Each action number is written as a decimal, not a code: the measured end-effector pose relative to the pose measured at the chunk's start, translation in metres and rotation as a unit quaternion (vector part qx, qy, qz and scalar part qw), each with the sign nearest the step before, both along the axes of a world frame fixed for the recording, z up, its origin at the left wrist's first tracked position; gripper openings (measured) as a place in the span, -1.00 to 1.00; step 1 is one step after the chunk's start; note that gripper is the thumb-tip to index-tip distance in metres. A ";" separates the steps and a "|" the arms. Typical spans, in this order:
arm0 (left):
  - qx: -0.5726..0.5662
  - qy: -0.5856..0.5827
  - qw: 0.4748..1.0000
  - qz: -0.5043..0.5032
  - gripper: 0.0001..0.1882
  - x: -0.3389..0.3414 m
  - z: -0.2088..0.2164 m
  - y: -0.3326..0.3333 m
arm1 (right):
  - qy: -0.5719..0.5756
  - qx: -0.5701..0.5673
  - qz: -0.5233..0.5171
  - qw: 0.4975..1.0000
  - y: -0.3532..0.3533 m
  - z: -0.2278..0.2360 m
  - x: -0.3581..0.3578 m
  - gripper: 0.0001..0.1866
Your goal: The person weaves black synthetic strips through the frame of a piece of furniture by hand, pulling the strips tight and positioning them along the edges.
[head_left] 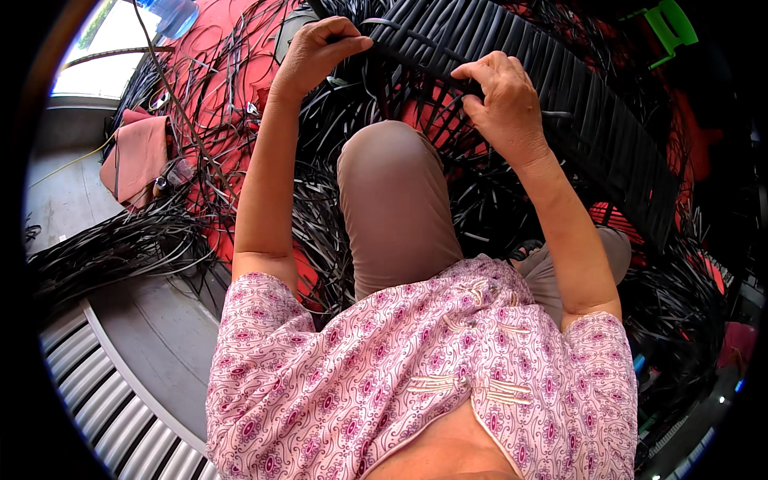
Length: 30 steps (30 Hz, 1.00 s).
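A dark panel of closely set black flat strips (512,40) slants from top centre to the right. My left hand (316,56) is raised at its left end, with thumb and forefinger closed together; anything thin between them is too dark to make out. My right hand (506,100) is at the panel's near edge, fingers curled and thumb bent below the forefinger. What these fingers grip blends into the black strips. Between my hands, a loose black strip (408,32) curves across the panel's edge. My raised knee (392,192) is below the hands.
Long black strips lie tangled over a red floor covering (212,52). A thick bundle of strips (120,248) extends at the left, near a pinkish cloth (136,156). A slatted metal seat (104,400) occupies the lower left. A bright green plastic object (670,30) stands at the far right.
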State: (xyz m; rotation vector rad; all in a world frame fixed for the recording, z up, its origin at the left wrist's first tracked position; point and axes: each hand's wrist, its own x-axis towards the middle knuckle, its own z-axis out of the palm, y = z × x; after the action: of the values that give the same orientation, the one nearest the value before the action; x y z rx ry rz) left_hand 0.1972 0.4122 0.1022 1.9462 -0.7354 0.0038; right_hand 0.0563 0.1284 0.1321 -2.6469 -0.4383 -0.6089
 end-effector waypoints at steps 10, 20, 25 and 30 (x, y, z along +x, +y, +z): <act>-0.029 0.017 0.999 -0.005 -0.80 0.000 -0.002 -0.001 | 0.016 -0.028 -0.028 0.999 0.014 0.002 0.007 -0.81; -0.030 0.019 0.999 -0.028 -0.83 0.000 -0.006 0.001 | -0.095 -0.117 0.081 0.985 0.015 0.003 0.007 -0.87; -0.016 0.015 1.000 -0.018 -0.82 -0.005 0.003 -0.001 | -0.116 -0.161 0.126 0.972 0.013 0.011 0.011 -0.88; -0.009 -0.015 1.000 -0.021 -0.80 -0.004 0.002 -0.002 | -0.100 -0.181 0.129 0.970 0.013 0.010 0.010 -0.86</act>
State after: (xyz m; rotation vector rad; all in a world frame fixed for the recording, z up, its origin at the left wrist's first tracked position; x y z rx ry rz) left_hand 0.1932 0.4100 0.1047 1.9178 -0.7937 0.0150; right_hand 0.0663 0.1418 0.1424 -2.8008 -1.0246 -0.7752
